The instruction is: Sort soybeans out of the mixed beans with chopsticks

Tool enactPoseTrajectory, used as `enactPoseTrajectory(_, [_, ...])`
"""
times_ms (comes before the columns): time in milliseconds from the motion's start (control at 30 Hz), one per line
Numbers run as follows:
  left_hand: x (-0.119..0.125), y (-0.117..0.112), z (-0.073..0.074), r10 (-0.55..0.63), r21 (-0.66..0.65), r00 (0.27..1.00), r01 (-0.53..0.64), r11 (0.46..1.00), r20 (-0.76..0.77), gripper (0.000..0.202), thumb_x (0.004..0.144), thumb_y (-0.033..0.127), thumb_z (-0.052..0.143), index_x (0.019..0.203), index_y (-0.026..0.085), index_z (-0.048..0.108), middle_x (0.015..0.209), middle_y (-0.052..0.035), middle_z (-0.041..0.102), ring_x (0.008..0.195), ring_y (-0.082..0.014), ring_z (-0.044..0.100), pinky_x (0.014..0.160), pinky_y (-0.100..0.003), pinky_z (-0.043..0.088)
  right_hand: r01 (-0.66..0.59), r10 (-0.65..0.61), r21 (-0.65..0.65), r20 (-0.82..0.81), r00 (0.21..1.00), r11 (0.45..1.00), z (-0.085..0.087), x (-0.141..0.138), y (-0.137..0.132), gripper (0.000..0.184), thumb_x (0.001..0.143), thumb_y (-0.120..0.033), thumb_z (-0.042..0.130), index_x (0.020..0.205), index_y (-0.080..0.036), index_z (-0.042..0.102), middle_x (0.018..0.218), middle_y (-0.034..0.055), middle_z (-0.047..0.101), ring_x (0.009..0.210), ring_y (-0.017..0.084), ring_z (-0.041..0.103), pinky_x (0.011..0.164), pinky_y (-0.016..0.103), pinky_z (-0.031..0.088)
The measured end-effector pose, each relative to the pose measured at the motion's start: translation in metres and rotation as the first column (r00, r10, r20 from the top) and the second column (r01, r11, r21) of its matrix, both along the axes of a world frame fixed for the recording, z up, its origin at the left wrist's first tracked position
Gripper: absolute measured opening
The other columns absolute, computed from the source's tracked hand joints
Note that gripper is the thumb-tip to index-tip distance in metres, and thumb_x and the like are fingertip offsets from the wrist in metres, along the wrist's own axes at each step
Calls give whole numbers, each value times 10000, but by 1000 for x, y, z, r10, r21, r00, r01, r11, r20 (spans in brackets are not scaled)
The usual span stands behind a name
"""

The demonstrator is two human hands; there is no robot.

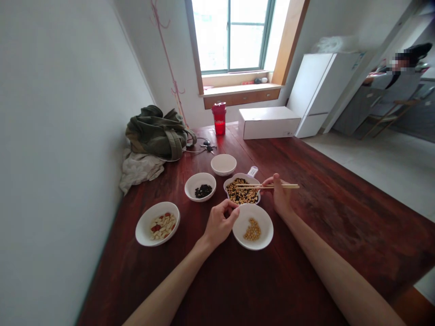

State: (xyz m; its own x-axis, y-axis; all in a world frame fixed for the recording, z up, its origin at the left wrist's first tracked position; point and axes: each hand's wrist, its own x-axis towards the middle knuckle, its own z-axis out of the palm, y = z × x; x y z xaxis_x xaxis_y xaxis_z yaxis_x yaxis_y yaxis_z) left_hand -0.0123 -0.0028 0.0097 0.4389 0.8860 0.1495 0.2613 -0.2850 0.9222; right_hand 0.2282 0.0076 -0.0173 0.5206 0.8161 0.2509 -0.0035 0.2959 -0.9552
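My right hand (280, 197) grips a pair of wooden chopsticks (268, 186) whose tips reach left over a white handled bowl (253, 172) of mixed yellow and black beans. My left hand (220, 222) rests curled on the table between that bowl and a nearer white bowl (265, 233) holding a small heap of yellow beans; its fingers touch the near bowl's rim. A white bowl with black beans (200, 185), an empty white bowl (223, 164) and a white bowl of pale and red beans (157, 224) stand to the left and behind.
The dark red wooden table (306, 253) runs along a white wall on the left. An olive bag (157, 132) on a cloth, keys (208, 146), a red bottle (219, 118) and a white box (268, 122) sit at the far end. A white fridge (317, 90) stands beyond.
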Motion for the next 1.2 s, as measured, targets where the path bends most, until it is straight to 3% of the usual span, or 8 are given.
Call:
enactPoseTrajectory(467, [0, 0, -1, -5, -27, 1000, 4, 1000, -18, 278, 930, 417, 617, 902, 153, 702, 692, -2, 601, 623, -123, 488, 587, -236, 382, -40, 40, -9, 3, 999, 999, 4, 1, -2, 530, 948, -617, 551, 669, -193, 704, 634, 50, 726, 484, 165, 638, 505, 282, 509])
enactPoseTrajectory(667, [0, -1, 1, -6, -27, 1000, 6, 1000, -25, 278, 938, 409, 612, 912, 148, 703, 719, -12, 624, 644, -126, 500, 602, -237, 387, -50, 53, -29, 91, 994, 998, 1, 1, -1, 529, 941, -624, 558, 691, -189, 727, 654, 56, 741, 485, 157, 608, 498, 276, 478])
enactPoseTrajectory(900, [-1, -1, 1, -21, -38, 1000, 20, 999, -17, 275, 951, 401, 600, 924, 146, 702, 747, -16, 644, 655, -122, 500, 614, -231, 386, 42, -26, -68, 229, 973, 997, 4, 0, -3, 554, 941, -636, 548, 675, -196, 755, 623, 34, 706, 530, 151, 581, 534, 274, 437])
enactPoseTrajectory(1067, [0, -2, 1, -17, -32, 1000, 17, 999, -9, 277, 948, 399, 603, 916, 142, 701, 727, -8, 626, 643, -118, 493, 604, -227, 382, 75, -52, -67, 300, 953, 995, 7, 1, -3, 564, 962, -615, 525, 658, -202, 761, 675, 46, 736, 642, 185, 658, 663, 302, 487])
enactPoseTrajectory(1200, [0, -2, 2, -15, -34, 1000, 15, 999, -9, 267, 944, 390, 606, 913, 141, 699, 709, -1, 601, 643, -118, 492, 608, -228, 383, 81, -45, -111, 293, 955, 990, 7, 2, -4, 569, 945, -629, 544, 665, -189, 770, 622, 43, 716, 581, 175, 630, 603, 296, 462])
